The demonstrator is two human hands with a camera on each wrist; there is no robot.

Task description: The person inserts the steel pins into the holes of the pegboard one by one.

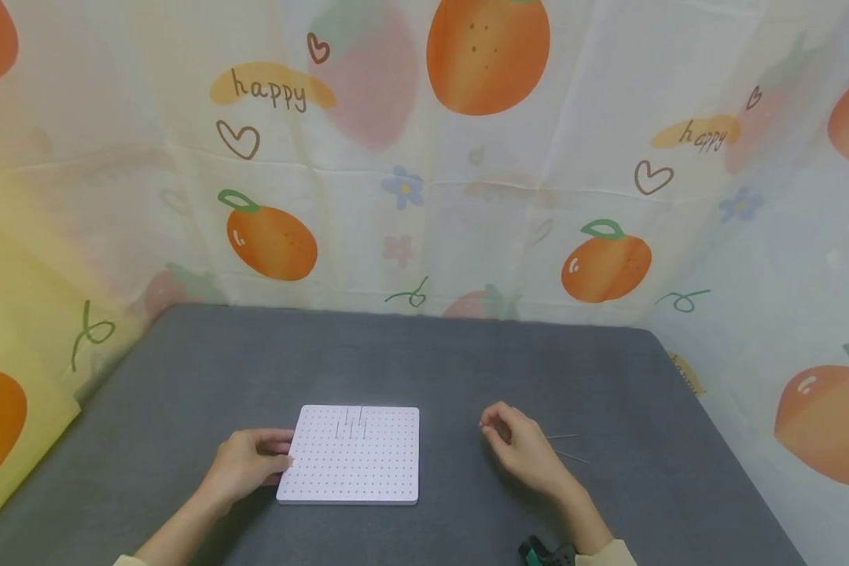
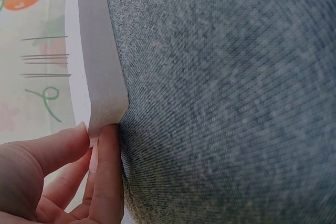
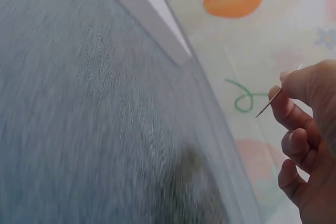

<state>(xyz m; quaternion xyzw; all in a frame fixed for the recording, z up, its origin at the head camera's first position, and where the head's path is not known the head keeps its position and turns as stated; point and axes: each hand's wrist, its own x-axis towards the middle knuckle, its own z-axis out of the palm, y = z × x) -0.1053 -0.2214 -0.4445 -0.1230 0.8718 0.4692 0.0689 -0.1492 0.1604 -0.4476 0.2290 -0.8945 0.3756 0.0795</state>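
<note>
A white pegboard (image 1: 347,472) with rows of small holes lies flat on the table. Several thin metal pins (image 1: 361,415) stand upright in its far half. My left hand (image 1: 244,468) grips the board's left edge; in the left wrist view the thumb (image 2: 65,148) is on the top face and the fingers are at the side and underneath. To the right of the board, above the cloth, my right hand (image 1: 527,452) pinches a thin metal pin (image 3: 268,103) between thumb and index finger. That pin slants in the right wrist view, apart from the board.
Two loose metal pins, one farther (image 1: 563,435) and one nearer (image 1: 573,457), lie on the dark grey tabletop (image 1: 467,362) right of my right hand. A black and green device (image 1: 548,553) is by my right wrist. A printed curtain (image 1: 424,212) hangs behind the table.
</note>
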